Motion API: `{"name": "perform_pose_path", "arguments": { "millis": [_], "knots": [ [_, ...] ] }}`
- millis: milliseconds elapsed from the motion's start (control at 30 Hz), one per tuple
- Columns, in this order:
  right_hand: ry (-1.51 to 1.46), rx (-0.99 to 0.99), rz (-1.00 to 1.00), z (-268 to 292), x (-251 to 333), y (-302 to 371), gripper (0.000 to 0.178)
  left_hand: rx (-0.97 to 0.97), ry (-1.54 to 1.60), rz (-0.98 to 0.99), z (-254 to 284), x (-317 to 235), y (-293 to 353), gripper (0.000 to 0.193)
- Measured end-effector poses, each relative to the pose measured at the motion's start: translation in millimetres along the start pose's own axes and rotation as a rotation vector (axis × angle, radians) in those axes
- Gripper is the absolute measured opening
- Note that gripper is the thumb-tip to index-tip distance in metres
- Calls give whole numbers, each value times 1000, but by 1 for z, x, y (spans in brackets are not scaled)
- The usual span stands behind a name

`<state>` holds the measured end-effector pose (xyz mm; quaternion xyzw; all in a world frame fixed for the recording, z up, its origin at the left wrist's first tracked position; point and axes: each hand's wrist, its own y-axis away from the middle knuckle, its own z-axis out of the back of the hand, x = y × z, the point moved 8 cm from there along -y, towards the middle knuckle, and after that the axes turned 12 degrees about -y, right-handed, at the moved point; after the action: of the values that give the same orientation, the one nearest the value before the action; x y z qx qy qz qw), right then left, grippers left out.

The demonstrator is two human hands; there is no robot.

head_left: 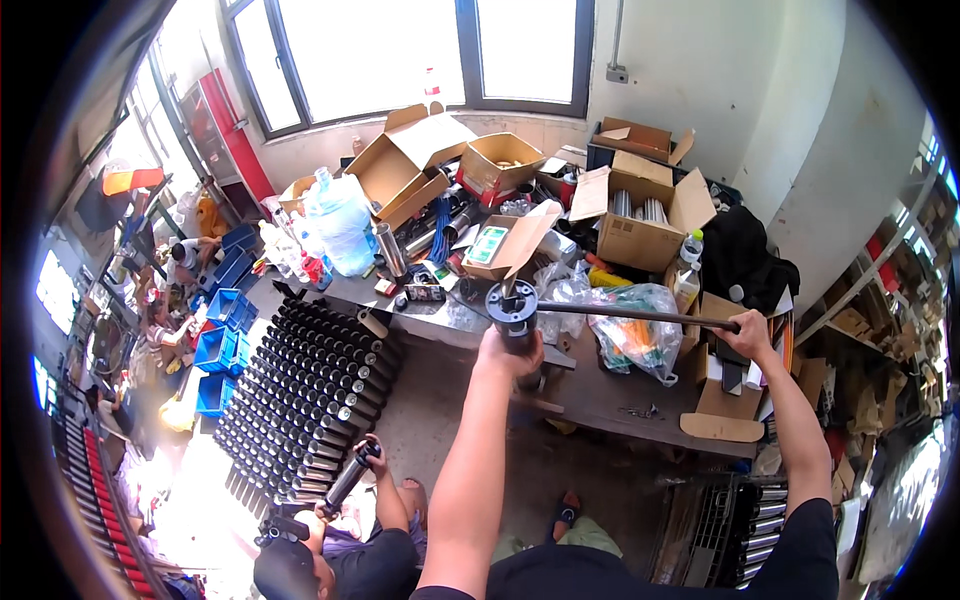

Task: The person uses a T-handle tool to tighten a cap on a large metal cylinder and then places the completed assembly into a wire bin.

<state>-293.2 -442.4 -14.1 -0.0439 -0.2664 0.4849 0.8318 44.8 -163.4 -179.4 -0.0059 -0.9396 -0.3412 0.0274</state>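
My left hand (pixel 508 354) is closed around the body of an upright black cylinder with a round, holed top (pixel 513 303), above the front edge of the workbench. Out to the right, my right hand (pixel 746 336) is wrapped around the end of a long dark metal bar (pixel 640 315). The bar runs roughly level from that hand to the cylinder's top. Whether it is fixed to the cylinder or only touches it, I cannot tell. Below the cylinder, part of a dark support (pixel 535 378) shows, mostly hidden by my hand.
The workbench (pixel 610 400) carries open cardboard boxes (pixel 640 225), a clear plastic bag (pixel 640 335) and a large water jug (pixel 340 225). Rows of black cylinders (pixel 310 390) stand to the left, near blue bins (pixel 220 350). Close at lower left, a co-worker (pixel 350 560) holds another black cylinder (pixel 350 478).
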Motion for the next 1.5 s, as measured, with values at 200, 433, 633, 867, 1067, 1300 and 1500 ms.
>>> {"name": "perform_pose_path", "arguments": {
  "millis": [200, 433, 633, 867, 1067, 1300, 1500],
  "knots": [
    [91, -17, -163, -17, -20, -12, 34, -127, 69, -5, -5, 6, 10, 41],
    [213, -275, -288, -29, -13, 10, 39, -476, 468, 62, -19, 29, 43, 39],
    [237, -301, -318, -24, -11, 15, 34, -540, 548, 69, -23, 37, 57, 57],
    [276, -310, -361, -18, 2, 35, 28, -509, 531, 95, -20, 35, 53, 56],
    [276, -314, -355, -24, 9, 52, 28, -544, 573, 109, -13, 35, 53, 59],
    [224, -226, -349, -31, -16, 51, 29, -351, 494, 78, -11, 30, 32, 70],
    [169, 45, -645, -114, -87, 122, 41, 129, 16, -573, -1, 9, 20, 43]
  ]
}}
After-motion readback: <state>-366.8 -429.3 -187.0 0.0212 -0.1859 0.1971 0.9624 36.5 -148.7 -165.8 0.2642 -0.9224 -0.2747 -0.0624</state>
